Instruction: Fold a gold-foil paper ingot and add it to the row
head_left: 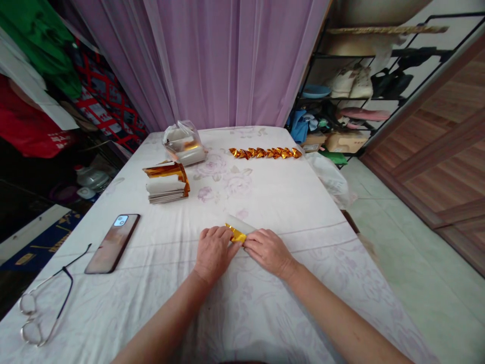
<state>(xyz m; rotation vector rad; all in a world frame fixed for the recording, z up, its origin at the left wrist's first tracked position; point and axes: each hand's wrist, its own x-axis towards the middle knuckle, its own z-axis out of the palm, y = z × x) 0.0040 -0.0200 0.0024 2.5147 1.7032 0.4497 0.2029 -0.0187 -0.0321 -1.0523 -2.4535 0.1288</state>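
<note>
The foil sheet [238, 236] between your hands is bright, glossy gold at its creased, slanting fold, with a dull pale strip running out behind the fingers of your right hand [271, 252]. It lies on the cloth-covered surface [291, 207] before you. Your left hand [214, 252] grips its other side; both hands are nearly closed on it. Farther off sit a sheet stack [165, 189] and a folded gold row [261, 152].

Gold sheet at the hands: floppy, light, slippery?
Likely floppy: the gold sheet looks thin and seems partly folded between the left hand and right hand. Probably light, being no bigger than it looks beside them. Its shiny face may be slick.
</note>
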